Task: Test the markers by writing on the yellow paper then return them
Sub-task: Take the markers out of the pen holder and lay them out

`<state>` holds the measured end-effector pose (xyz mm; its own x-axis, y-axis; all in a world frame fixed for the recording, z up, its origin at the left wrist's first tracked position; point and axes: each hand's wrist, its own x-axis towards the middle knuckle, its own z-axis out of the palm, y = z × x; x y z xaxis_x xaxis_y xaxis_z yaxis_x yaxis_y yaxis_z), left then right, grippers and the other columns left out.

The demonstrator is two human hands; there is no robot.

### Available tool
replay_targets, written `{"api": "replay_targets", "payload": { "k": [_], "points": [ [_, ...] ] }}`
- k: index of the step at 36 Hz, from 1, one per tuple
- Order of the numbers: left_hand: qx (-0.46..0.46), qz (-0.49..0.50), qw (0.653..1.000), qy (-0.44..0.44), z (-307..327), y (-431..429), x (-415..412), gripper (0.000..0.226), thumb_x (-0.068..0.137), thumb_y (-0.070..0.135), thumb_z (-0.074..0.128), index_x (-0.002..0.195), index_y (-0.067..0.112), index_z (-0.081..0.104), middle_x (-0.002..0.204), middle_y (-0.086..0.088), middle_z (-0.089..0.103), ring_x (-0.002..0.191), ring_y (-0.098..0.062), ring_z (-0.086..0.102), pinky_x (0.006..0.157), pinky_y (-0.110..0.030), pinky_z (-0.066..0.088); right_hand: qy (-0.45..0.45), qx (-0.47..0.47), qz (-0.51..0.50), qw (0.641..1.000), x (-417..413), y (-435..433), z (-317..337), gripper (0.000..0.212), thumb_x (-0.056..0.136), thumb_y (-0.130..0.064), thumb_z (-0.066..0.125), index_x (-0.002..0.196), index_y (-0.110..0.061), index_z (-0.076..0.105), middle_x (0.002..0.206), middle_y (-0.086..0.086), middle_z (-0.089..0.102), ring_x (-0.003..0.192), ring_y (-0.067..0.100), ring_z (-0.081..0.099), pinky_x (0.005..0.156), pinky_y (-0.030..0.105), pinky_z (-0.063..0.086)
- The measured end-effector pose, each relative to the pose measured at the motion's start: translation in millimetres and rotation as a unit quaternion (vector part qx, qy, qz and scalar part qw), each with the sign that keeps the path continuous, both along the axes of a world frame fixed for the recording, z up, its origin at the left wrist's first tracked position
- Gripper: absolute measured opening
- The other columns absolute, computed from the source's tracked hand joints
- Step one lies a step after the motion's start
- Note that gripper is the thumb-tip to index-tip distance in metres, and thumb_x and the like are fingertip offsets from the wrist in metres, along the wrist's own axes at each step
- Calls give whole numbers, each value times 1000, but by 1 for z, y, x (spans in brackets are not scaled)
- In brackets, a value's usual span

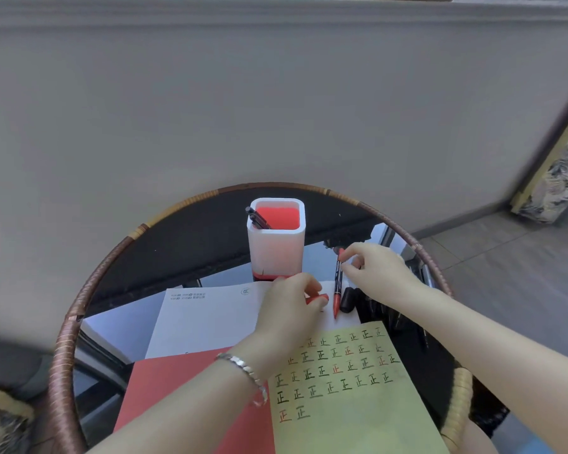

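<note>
I have the right hand (381, 273) with its fingers (354, 250) clamped on the upper end of the slim red plastic marker (337, 290). It is nearly upright, tip down over the white printed sheet (210, 319), just beyond the yellow paper (368, 417) on the round glass worktop (177, 250). The left hand (289, 309) pinches what looks like its small red cap (318, 299). The marker looks light, stiff and smooth, so I judge that a grip lower on the barrel would steady the writing. The white square pen holder (276, 253) stands just behind.

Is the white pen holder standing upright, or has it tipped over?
Upright. The white pen holder stands on its base on the table, its opening faces up, and two black markers lean inside it.
</note>
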<state>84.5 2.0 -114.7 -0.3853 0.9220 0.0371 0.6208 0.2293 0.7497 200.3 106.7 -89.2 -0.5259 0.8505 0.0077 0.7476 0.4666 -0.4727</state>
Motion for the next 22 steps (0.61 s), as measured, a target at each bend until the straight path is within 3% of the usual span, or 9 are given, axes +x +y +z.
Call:
{"api": "replay_targets", "payload": {
  "k": [4, 8, 11, 14, 22],
  "points": [
    [-18, -18, 1000, 16, -3, 9, 1, 7, 86, 27, 58, 89, 22, 62, 93, 5, 61, 86, -10, 52, 73, -28, 46, 23, -15, 10, 1000, 9, -2, 4, 22, 91, -18, 45, 106, -18, 61, 75, -15, 49, 68, 6, 46, 83, 33, 40],
    [-19, -37, 999, -4, 0, -1, -5, 16, 86, 33, 60, 97, 20, 61, 93, 8, 56, 85, -8, 52, 66, -23, 41, 65, 6, 26, 998, 3, -10, 15, 18, 90, -20, 48, 98, -20, 64, 85, -6, 60, 85, 15, 57, 89, 39, 45],
    [-3, -22, 1000, 15, 7, -13, -24, 10, 86, 27, 59, 96, 25, 62, 94, 14, 58, 90, -6, 55, 77, -27, 46, 111, 56, 72, 990, -14, -16, 28, 13, 88, -19, 53, 94, -19, 66, 85, -4, 61, 84, 14, 56, 92, 44, 44],
    [17, 11, 1000, 24, 19, -26, -48, 8, 86, 21, 58, 85, 28, 61, 86, 17, 62, 84, -4, 58, 76, -27, 48, 146, 99, 109, 978, -38, -22, 44, 12, 87, -22, 58, 94, -17, 66, 77, -8, 55, 78, 12, 53, 92, 45, 43],
    [63, 72, 994, 49, 48, -56, -90, 16, 89, 14, 52, 93, 23, 65, 88, 19, 63, 86, 4, 57, 71, -13, 45, 53, 170, 118, 977, -94, -30, 56, 32, 87, -41, 53, 102, -14, 60, 96, 3, 60, 92, 22, 55, 88, 38, 41]
  ]
}}
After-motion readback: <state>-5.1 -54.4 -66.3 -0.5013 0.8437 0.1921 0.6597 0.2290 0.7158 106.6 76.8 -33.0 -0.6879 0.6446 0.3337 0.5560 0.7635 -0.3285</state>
